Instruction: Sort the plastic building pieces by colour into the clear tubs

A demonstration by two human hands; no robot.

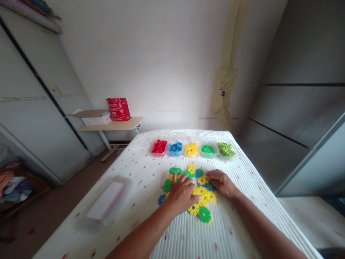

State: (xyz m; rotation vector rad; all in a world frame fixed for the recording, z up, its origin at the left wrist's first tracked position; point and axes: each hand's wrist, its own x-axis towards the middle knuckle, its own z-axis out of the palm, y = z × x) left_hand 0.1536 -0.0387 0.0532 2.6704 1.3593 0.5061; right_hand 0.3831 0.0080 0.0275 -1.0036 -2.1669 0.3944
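Several flat, notched flower-shaped plastic discs in yellow, green and blue lie in a loose, overlapping pile on the cloth. My left hand (181,192) rests over the left part of the pile, fingers spread, hiding some discs. At the pile's right edge is my right hand (221,182), its fingers curled down beside a yellow disc (202,180); whatever is under its fingertips is hidden. A green disc (205,214) lies at the near end, a yellow disc (191,168) at the far end, and a blue disc (161,199) at the left.
Clear plastic tubs hold red pieces (159,146), blue pieces (175,148), yellow pieces (191,148), green pieces (207,149) and light-green pieces (226,149) beyond the pile. A pale box (106,200) sits in a clear tray at left. A side table (129,123) bears a red bag (118,109).
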